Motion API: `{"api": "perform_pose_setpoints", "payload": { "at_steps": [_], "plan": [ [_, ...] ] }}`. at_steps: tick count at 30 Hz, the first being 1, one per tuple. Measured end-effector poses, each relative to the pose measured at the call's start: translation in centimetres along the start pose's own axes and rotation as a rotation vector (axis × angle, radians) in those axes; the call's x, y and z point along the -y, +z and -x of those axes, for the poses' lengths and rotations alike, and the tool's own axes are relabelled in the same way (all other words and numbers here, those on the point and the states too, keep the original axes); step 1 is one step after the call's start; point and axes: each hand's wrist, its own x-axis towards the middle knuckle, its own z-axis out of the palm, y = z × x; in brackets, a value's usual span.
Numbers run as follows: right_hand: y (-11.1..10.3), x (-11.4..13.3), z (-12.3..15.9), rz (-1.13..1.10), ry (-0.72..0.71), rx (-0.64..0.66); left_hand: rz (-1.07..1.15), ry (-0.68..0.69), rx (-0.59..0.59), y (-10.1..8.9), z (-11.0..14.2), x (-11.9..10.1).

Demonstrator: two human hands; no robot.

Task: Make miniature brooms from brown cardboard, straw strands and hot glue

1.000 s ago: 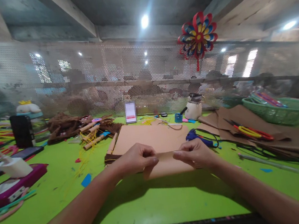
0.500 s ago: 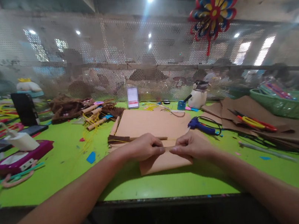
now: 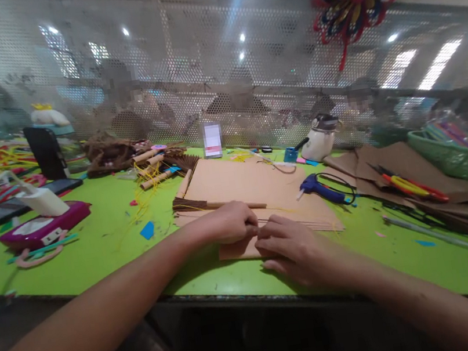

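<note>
A small piece of tan craft paper [image 3: 239, 250] lies folded at the table's front edge. My left hand [image 3: 233, 222] is closed, fingertips curled down onto this paper's upper edge. Fingers stretched out, my right hand [image 3: 291, 246] rests on the paper's right part and covers it, with the thumb apart below. Just beyond both hands lie large tan sheets [image 3: 234, 178], and on them a rolled paper stick with a dark brown pleated end [image 3: 189, 204]. A blue glue gun [image 3: 326, 188] sits right of the sheets.
Brown paper [image 3: 369, 170] with red-and-yellow-handled scissors [image 3: 413, 184] and a green basket [image 3: 464, 156] are on the right. At left are a purple power strip [image 3: 43, 227], a propped phone [image 3: 45, 154] and paper rolls [image 3: 153, 167]. A mesh panel [image 3: 199, 57] stands behind the table.
My right hand has gone from a pinch at the paper's edge to fingers laid over the paper, lower down. My left hand stays curled at the paper. The camera view has shifted slightly.
</note>
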Motion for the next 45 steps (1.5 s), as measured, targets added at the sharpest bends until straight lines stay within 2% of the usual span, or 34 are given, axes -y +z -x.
{"api": "perform_pose_setpoints", "payload": {
  "at_steps": [5,11,18,22,24,26,27,32,35,45],
  "plan": [
    [0.7,0.1,0.4,0.064,0.041,0.064,-0.113,0.028,-0.045,0.2,0.1,-0.3],
    [0.3,0.2,0.7,0.029,0.051,0.111,-0.272,0.054,-0.101,-0.2,1.0,-1.6],
    [0.3,0.4,0.8,0.001,0.077,0.107,-0.339,0.043,-0.159,-0.1,0.9,-1.6],
    [0.2,0.3,1.0,-0.041,0.089,0.108,-0.463,0.164,-0.267,-0.4,1.6,-1.5],
    [0.1,0.3,1.1,-0.057,0.094,0.106,-0.512,0.249,-0.264,-0.4,2.9,-1.9],
    [0.1,0.4,1.3,-0.067,0.097,0.107,-0.526,0.343,-0.131,0.0,4.6,-2.3],
    [0.1,0.4,1.3,-0.069,0.099,0.107,-0.522,0.347,-0.115,0.5,5.4,-2.5],
    [0.2,0.7,1.6,-0.042,0.065,0.104,-0.53,0.363,-0.237,3.3,8.1,-3.0],
    [0.1,0.7,2.1,-0.001,0.038,0.117,-0.553,0.353,-0.256,4.1,8.2,-2.8],
    [-0.3,0.4,3.1,-0.01,0.054,0.137,-0.567,0.397,-0.273,3.7,7.6,-2.6]
  ]
}}
